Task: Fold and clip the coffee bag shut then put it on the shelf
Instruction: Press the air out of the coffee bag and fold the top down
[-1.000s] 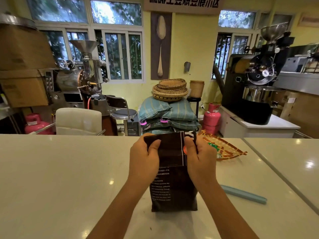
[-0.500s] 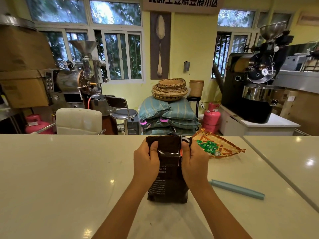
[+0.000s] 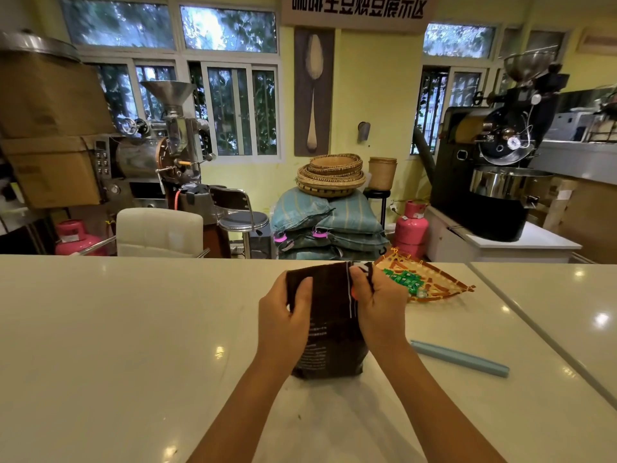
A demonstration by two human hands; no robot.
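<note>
Since a second ago I see the dark brown foil coffee bag sitting a touch higher and further left in the centre of the frame, its top flap now rolled down shorter. My left hand has slid up its left edge, thumb pressed on the fold. My right hand now pinches the upper right corner.
</note>
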